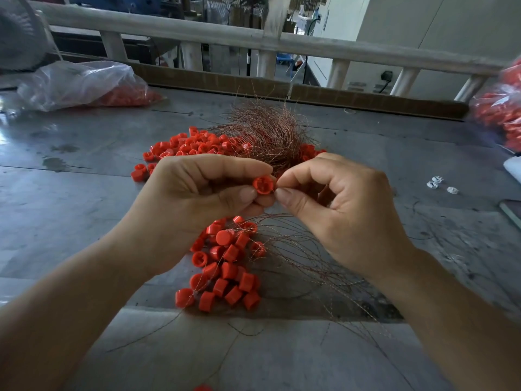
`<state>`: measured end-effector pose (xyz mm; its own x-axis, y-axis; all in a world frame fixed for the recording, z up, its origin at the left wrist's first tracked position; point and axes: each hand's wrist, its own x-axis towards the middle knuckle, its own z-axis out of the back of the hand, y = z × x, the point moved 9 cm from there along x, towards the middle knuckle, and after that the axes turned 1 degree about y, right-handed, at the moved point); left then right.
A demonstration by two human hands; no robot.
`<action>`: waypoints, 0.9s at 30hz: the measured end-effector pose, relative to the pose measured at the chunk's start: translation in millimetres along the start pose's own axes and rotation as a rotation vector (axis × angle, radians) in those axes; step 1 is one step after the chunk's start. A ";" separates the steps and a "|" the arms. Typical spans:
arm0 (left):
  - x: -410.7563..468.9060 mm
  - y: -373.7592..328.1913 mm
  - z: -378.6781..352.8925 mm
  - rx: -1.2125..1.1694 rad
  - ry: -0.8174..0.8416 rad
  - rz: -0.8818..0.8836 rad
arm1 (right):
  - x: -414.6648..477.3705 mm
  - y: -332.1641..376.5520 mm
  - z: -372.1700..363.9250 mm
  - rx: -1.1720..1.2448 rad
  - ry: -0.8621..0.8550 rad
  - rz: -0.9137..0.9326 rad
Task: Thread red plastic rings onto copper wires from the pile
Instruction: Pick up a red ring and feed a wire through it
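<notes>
We are looking at two bare hands and the bare forearms behind them. The left hand (194, 198) is showing a broad, smooth back with rounded knuckles, and the left thumbnail (248, 194) is looking short and evenly trimmed. The right hand (346, 213) is showing much the same: the right thumbnail (284, 196) is cut short, and fine creases are running across the finger joints. The left forearm (70, 294) and the right forearm (454, 309) are appearing smooth and uncovered as far as we are seeing them, their nearest parts blurring slightly.
</notes>
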<state>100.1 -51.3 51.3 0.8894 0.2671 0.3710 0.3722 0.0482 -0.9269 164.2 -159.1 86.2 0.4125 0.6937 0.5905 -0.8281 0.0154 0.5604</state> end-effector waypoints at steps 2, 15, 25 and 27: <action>0.3 0.1 0.7 0.008 0.014 -0.005 | 0.0 1.4 0.3 0.004 -0.001 0.004; 1.6 10.7 0.8 0.094 0.092 0.048 | -0.8 -1.6 -4.0 0.047 0.040 -0.010; 2.2 17.2 5.0 0.084 0.085 0.060 | -1.0 -1.3 -4.2 0.060 0.053 -0.016; 2.8 18.9 5.5 0.096 0.093 0.059 | -1.0 -1.2 -4.4 0.054 0.058 -0.011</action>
<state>108.2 -44.4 34.5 0.9315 0.1819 0.3151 0.2953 0.1280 -0.9468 163.1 -156.6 82.3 0.3975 0.7341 0.5505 -0.8012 -0.0148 0.5982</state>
